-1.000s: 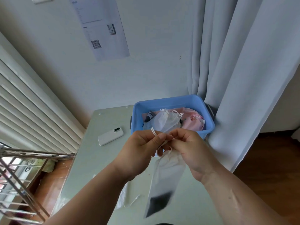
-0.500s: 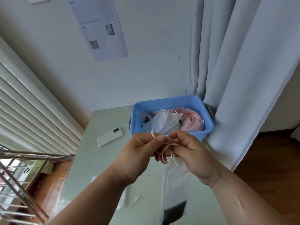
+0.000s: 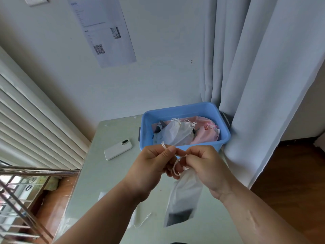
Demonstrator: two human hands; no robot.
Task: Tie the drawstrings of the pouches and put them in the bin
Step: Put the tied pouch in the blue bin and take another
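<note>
Now I see left hand (image 3: 151,166) pinching drawstring (image 3: 173,168) end, right hand (image 3: 207,166) pinching its loop; pouch (image 3: 186,196) hangs below hands, above counter (image 3: 105,182), near bin (image 3: 179,108) at far end.

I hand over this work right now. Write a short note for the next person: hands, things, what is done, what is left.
Left hand pinches one drawstring end; right hand pinches it at the pouch mouth, a loop between them.
The pouch hangs over the table, near the blue bin.
Done: several pouches lie in the bin.
Left: finish this knot, bin the pouch; another pouch may lie on the table.
</note>
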